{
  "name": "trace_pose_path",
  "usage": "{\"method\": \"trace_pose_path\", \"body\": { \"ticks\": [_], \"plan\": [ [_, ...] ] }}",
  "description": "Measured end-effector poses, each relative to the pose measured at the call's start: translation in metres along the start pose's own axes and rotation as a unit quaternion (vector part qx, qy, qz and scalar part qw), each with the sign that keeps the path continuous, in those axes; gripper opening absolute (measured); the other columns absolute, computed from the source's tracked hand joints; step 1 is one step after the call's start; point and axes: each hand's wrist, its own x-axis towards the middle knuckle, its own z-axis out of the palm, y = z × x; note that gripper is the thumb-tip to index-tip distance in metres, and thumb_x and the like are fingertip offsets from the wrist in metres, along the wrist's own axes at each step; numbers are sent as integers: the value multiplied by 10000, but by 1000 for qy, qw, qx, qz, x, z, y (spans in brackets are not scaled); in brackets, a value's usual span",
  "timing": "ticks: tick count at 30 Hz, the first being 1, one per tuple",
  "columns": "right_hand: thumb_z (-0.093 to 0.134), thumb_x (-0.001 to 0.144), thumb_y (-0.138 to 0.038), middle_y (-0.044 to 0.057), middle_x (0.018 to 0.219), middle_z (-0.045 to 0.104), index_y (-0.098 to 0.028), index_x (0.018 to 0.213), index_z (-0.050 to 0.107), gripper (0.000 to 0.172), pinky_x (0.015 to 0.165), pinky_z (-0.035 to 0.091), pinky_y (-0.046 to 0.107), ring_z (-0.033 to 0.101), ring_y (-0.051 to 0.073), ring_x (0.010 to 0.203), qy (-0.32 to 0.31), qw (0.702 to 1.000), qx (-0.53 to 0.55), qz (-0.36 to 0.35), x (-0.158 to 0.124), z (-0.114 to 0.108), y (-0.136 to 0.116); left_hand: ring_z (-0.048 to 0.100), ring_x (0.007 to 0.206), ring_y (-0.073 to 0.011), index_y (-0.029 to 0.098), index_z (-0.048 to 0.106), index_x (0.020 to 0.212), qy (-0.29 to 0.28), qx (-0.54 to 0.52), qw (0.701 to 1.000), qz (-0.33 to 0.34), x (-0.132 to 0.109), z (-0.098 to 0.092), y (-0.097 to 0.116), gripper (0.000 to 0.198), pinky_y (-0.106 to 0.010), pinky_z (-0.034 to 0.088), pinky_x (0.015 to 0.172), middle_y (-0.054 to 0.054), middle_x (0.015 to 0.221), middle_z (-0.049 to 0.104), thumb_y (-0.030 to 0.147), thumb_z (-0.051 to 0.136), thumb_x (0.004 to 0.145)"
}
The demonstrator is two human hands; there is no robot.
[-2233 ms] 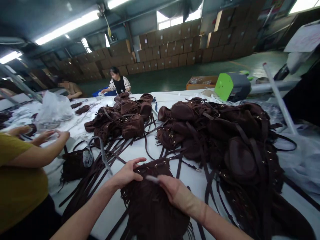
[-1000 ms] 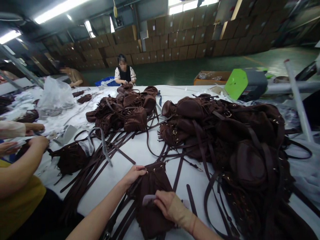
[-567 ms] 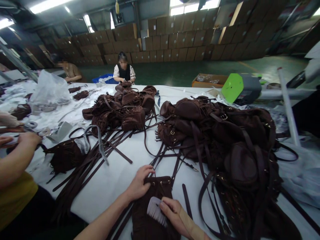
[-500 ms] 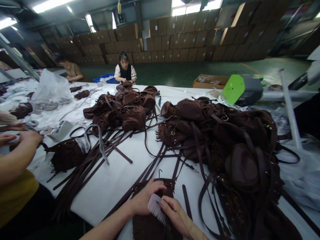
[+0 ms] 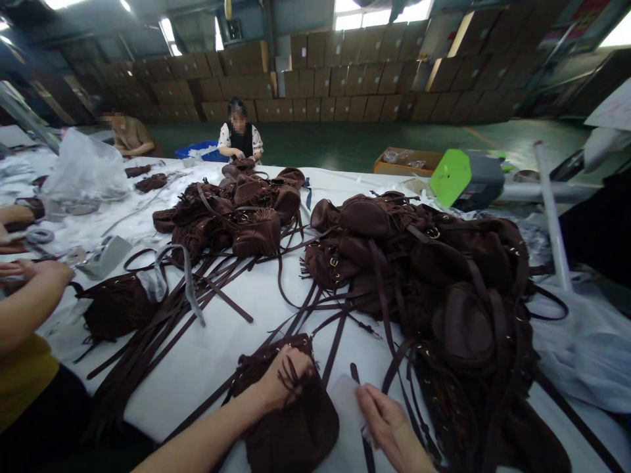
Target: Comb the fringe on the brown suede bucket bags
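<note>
Since half a second ago the left hand has bunched the fringed bag at lower centre, fist closed on it. Beside it the right hand pinches a blurred pale comb. Combing probably goes best with the fringe flat and strokes following the strands.

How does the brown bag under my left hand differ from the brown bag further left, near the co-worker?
The bag under your left hand is bunched up and gripped; the bag further left lies spread out with no hand on it. A pale wad with a grey strip rests on the further bag; none rests on yours. Both are dark brown, fringed, with long straps.
</note>
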Motion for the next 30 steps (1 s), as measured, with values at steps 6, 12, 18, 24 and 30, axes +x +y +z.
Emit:
{"method": "trace_pose_path", "body": {
  "ticks": [6, 12, 18, 24, 30],
  "plan": [
    [297, 758, -808, 167, 955, 736, -201, 941, 679, 741, 741, 536, 384, 697, 319, 816, 140, 970, -199, 24, 7, -21, 131, 625, 1022, -262, 327, 648, 1079, -428, -106, 873, 209, -52, -45, 16, 354, -348, 494, 789, -28, 1092, 675, 297, 629, 726],
    [275, 930, -622, 116, 799, 735, -215, 897, 633, 543, 641, 526, 320, 702, 261, 729, 83, 969, -213, -96, 14, 16, 111, 593, 1048, -234, 146, 569, 1206, -65, -129, 956, -256, 41, -53, -28, 472, -345, 440, 907, -128, 1122, 656, 447, 381, 894],
    [254, 1000, -437, 44, 671, 663, -226, 798, 557, 421, 576, 480, 262, 636, 172, 593, 58, 941, -246, -225, 21, 20, 70, 633, 696, -210, 169, 703, 734, -211, -174, 923, -269, 52, 3, -30, 376, -276, 458, 636, -34, 699, 679, 531, 708, 631],
    [311, 1006, -357, 11, 698, 627, -219, 782, 528, 341, 579, 412, 236, 573, 132, 607, 54, 912, -284, -290, 64, 21, 11, 516, 553, -144, 137, 707, 774, -173, -219, 933, -227, 57, -19, -16, 474, -246, 373, 531, -7, 613, 619, 572, 520, 771],
    [528, 934, -272, -5, 697, 607, -218, 809, 544, 138, 531, 321, 273, 553, 155, 606, 43, 851, -354, -385, 84, 40, -41, 486, 590, -136, 126, 673, 727, 32, -152, 968, -196, 117, -94, -14, 409, -240, 321, 554, -6, 608, 579, 467, 466, 816]
  ]
}}
